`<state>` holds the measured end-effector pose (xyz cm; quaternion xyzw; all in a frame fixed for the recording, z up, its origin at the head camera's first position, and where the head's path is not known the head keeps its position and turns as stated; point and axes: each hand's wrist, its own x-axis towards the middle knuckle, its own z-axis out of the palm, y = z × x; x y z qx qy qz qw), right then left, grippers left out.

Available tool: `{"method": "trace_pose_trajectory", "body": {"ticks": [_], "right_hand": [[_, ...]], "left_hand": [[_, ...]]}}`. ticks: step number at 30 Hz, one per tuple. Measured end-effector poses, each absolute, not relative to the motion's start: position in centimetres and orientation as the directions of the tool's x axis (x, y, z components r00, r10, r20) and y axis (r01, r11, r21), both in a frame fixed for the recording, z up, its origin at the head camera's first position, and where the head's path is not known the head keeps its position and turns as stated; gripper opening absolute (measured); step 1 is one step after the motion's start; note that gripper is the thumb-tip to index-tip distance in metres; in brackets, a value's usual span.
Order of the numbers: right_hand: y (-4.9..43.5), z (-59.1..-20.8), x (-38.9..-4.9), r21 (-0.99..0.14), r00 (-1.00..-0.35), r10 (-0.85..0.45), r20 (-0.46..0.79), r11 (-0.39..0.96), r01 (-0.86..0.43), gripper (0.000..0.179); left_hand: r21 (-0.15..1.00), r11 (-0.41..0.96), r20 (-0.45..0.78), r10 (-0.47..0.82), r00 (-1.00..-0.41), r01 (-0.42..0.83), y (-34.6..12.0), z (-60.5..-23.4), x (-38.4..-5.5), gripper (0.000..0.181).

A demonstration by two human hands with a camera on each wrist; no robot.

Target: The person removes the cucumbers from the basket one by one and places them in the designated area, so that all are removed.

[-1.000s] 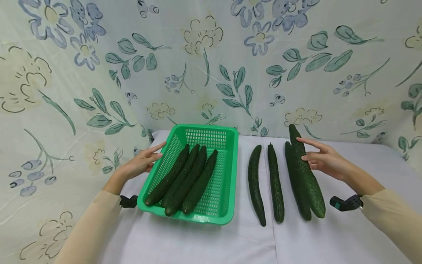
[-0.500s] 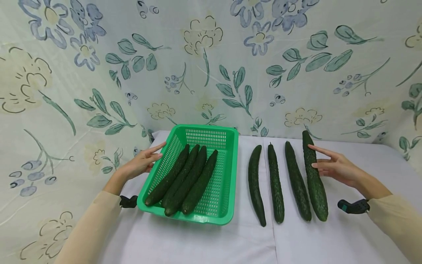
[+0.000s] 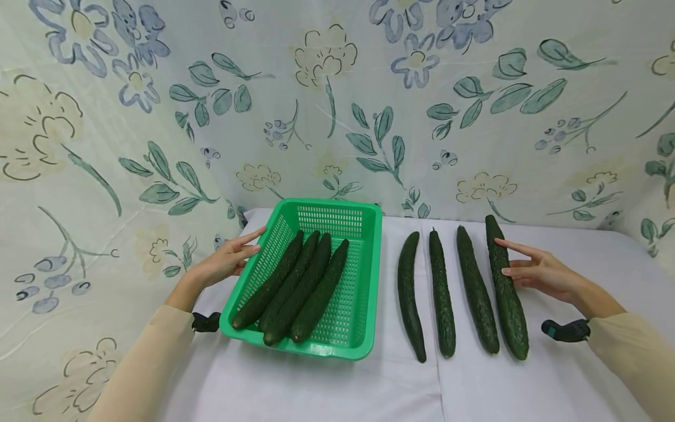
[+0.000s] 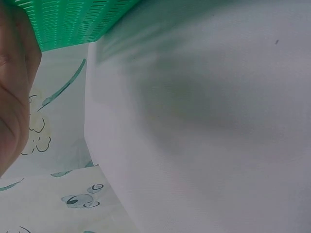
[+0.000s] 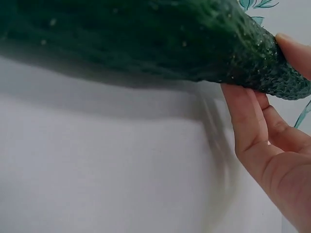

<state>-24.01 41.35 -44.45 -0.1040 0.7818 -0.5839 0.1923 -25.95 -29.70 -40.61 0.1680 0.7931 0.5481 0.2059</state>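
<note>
My right hand (image 3: 545, 278) holds the rightmost cucumber (image 3: 510, 310) between thumb and fingers near its far end. In the right wrist view this dark green, bumpy cucumber (image 5: 146, 41) casts a shadow on the white cloth, with fingers (image 5: 245, 116) against its underside. Left of it lie three more cucumbers, one lightly ridged (image 3: 477, 293), one straight (image 3: 442, 296) and one curved (image 3: 408, 287). My left hand (image 3: 224, 261) rests its extended fingers against the outer left side of a green plastic basket (image 3: 377, 275). Several cucumbers (image 3: 320, 293) lie side by side in the basket.
A white cloth (image 3: 392, 390) covers the table, with a crease running front to back right of the basket. Behind and to the left hangs a floral curtain (image 3: 316, 158), close to the table's back edge.
My right hand has carried its cucumber to the right and lower, away from the neighbouring cucumber it overlapped; a gap now shows between them. My left hand and the basket stay put.
</note>
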Motion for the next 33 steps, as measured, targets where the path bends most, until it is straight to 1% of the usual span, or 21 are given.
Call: {"method": "trace_pose_trajectory", "body": {"ticks": [7,15,20,26,33], "right_hand": [[41.3,-44.9,-24.1,-0.950,-0.902,-0.390,-0.186,0.307,0.063,0.078],[41.1,-44.7,-24.3,-0.918,-0.923,-0.330,-0.198,0.393,0.056,0.078],[40.7,-44.7,-24.3,-0.881,-0.936,-0.291,-0.200,0.471,0.042,0.080],[39.9,-44.2,-24.2,-0.843,-0.936,-0.302,-0.181,0.538,-0.011,0.082],[40.2,-43.8,-24.4,-0.834,-0.924,-0.339,-0.178,0.551,-0.042,0.081]], "left_hand": [[0.937,0.348,-0.147,0.493,-0.857,0.040,-29.7,-40.6,-25.9,0.057],[0.935,0.351,-0.146,0.489,-0.860,0.041,-29.7,-40.6,-25.9,0.057],[0.936,0.350,-0.149,0.488,-0.860,0.036,-29.6,-40.5,-25.9,0.057],[0.937,0.349,-0.155,0.488,-0.859,0.030,-29.6,-40.4,-25.8,0.057],[0.931,0.363,-0.156,0.482,-0.862,0.034,-29.4,-40.3,-25.7,0.057]]}}
